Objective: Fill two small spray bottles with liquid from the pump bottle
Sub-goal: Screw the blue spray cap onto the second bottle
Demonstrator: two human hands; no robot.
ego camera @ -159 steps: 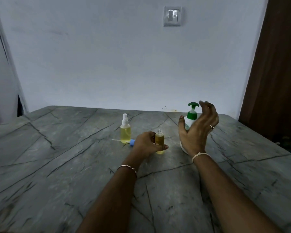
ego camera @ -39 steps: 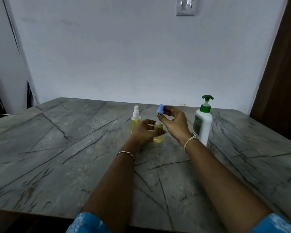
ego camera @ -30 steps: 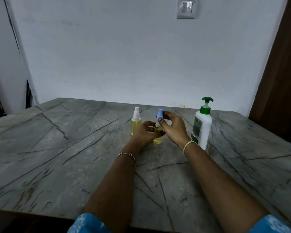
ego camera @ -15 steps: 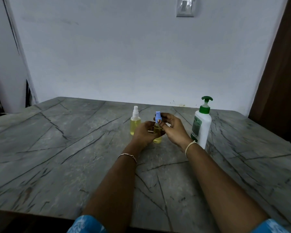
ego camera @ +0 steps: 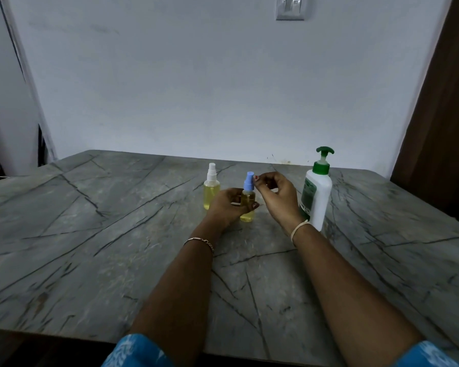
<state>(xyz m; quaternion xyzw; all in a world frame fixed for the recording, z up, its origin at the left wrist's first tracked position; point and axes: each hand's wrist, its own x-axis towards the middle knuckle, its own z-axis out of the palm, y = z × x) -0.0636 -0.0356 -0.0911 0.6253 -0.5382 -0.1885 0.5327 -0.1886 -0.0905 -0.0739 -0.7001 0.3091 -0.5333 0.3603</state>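
Both forearms reach forward over the grey veined stone bench [ego camera: 90, 234]. The left hand [ego camera: 227, 205] has its fingers [ego camera: 254, 206] curled round the small clear spray bottle with a blue cap [ego camera: 247, 201], which stands upright on the bench, holding yellow liquid. The right hand [ego camera: 277, 197] is raised beside that cap, fingers bent, fingertips [ego camera: 257, 178] at the nozzle; whether they pinch it I cannot tell. A white-capped spray bottle [ego camera: 211, 190] stands just left, and the white pump bottle with a green pump [ego camera: 318, 192] just right.
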